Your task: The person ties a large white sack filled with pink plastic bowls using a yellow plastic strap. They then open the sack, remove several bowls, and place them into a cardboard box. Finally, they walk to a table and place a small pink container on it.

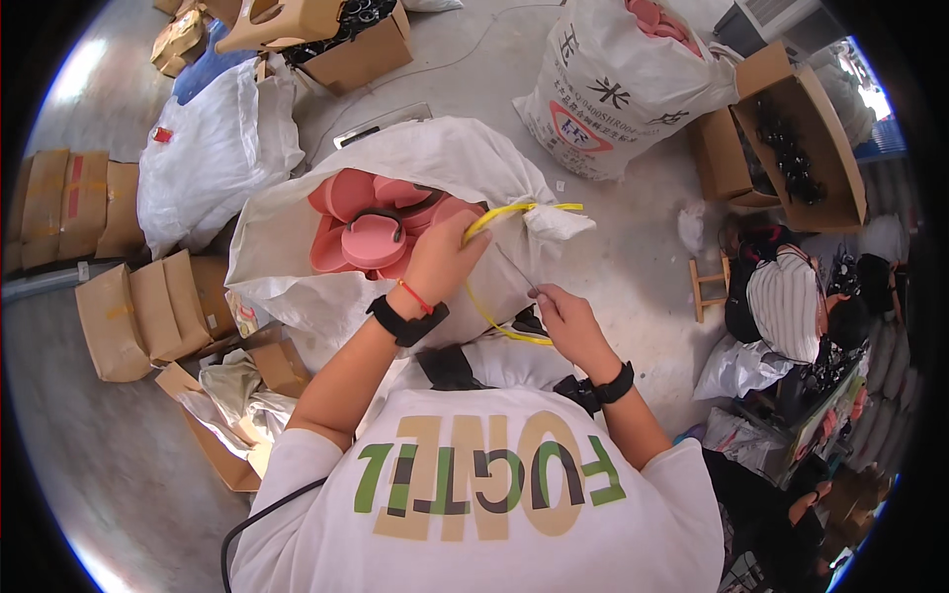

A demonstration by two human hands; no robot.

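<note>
1. White woven sack (445, 148), directly in front of the person, apparently on the floor; mouth partly open, w/ pink cup-shaped parts (372, 249) visible inside.
2. L hand (447, 259): fingers closed around the yellow strap (509, 210) at the sack's R rim; whether it also grips the fabric, can't tell.
3. R hand (573, 326): fingertips pinching a thin dark strand (514, 265), nr the strap's lower loop.
4. Gathered corner (560, 223) of the sack, R of the L hand; strap lies across it.
5. Step in hand (judged): fastening the mouth, approx. part-way, since the L side gapes.
6. Next move prob. calls for a firm L hold on strap, w/ R hand drawing the strand taut.
</note>
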